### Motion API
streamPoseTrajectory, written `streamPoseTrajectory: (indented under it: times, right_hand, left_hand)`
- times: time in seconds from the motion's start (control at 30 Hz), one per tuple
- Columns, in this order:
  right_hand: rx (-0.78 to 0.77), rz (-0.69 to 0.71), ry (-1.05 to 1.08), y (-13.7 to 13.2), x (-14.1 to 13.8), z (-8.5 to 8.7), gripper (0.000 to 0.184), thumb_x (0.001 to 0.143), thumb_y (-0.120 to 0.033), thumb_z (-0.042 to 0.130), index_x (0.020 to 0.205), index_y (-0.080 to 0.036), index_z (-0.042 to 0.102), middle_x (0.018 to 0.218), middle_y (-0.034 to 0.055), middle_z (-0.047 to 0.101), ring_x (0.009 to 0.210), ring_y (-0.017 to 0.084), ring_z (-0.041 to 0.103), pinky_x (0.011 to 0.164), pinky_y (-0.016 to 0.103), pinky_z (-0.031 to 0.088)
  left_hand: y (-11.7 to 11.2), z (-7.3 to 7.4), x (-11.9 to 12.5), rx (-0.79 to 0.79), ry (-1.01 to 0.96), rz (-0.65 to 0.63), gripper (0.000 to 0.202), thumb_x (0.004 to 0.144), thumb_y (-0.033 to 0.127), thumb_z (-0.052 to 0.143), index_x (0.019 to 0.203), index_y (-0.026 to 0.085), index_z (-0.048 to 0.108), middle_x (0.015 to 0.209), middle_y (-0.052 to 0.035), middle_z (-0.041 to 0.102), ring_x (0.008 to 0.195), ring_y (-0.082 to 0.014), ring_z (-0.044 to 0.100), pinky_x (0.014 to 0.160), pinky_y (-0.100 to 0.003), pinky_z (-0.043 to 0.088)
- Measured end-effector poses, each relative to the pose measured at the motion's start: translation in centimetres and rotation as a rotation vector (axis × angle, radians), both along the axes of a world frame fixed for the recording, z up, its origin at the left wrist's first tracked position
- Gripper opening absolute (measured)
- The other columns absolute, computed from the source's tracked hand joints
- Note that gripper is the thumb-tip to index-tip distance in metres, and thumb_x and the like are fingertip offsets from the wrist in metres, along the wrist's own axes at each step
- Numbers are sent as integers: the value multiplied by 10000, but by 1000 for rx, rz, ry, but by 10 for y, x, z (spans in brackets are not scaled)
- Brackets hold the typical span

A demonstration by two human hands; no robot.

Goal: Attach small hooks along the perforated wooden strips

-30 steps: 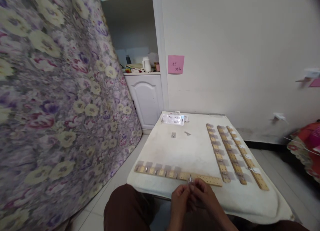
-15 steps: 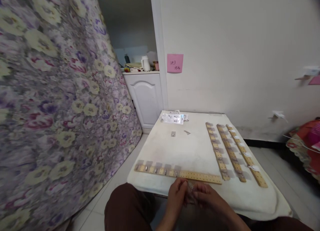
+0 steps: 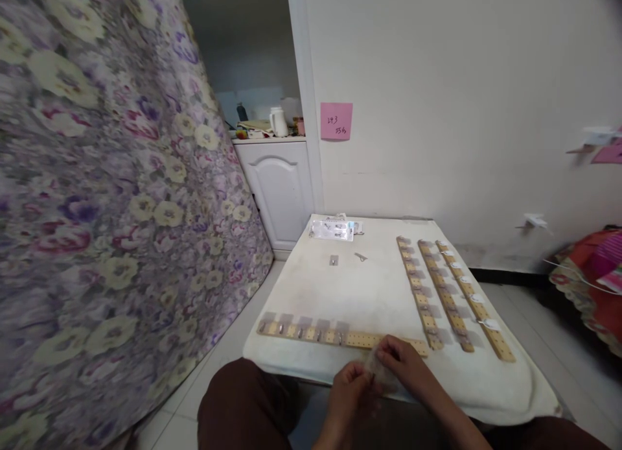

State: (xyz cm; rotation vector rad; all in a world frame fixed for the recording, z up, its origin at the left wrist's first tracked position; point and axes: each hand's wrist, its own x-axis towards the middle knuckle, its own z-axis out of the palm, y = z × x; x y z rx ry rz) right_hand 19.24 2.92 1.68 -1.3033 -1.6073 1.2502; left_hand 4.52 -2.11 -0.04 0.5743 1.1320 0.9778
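My left hand (image 3: 350, 384) and my right hand (image 3: 405, 367) meet at the near edge of a low white table (image 3: 369, 294). Both have their fingers curled together around a small clear, crumpled thing (image 3: 379, 367) that I cannot name. Just beyond the fingers lies a long perforated wooden strip (image 3: 340, 337) with several small metal pieces fixed along its left half. My right fingertips nearly touch its right half.
Three more wooden strips (image 3: 449, 294) lie side by side on the table's right. A clear packet (image 3: 333, 229) and two small metal bits (image 3: 346, 259) sit at the far end. A flowered mattress (image 3: 97, 197) leans on the left. A pink note (image 3: 336, 120) hangs on the wall.
My hands drew back slightly from the strip to the table's edge and stayed pinched together; the small metal piece seen between the fingers a second ago is hidden. The view drifted slightly left.
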Motion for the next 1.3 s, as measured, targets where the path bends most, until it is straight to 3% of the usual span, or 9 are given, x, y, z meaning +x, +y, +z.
streamPoseTrajectory:
  times: [0.2,0.47,0.9,1.3]
  right_hand:
    - [78,55,-183,24,-8,10,108,733,-236,526,669,-180,592,568,-27,534,568,131,465,540,235,324]
    - [144,156,-345,59,-18,0,121,702,-196,527,697,-180,647,654,4,608,624,141,522,580,237,348]
    - [165,128,-453,67,-24,-6,171,728,-208,491,709,-163,655,714,35,606,664,149,541,612,246,366]
    - [125,135,-454,75,-22,-19,185,749,-262,492,748,-174,655,745,35,625,699,160,558,640,250,387]
  left_hand:
    - [10,-8,6,-27,-25,99,429,560,522,698,731,174,514,610,-2,659,420,-98,560,409,-194,340]
    - [25,-10,4,-69,-9,203,417,546,519,710,682,179,509,554,28,623,368,-84,513,380,-193,310]
    - [33,-15,12,-113,30,303,342,622,477,645,692,177,498,519,22,623,319,-82,505,329,-182,299]
    - [35,-23,10,-106,112,267,320,664,478,594,716,176,504,518,18,638,289,-90,509,304,-175,272]
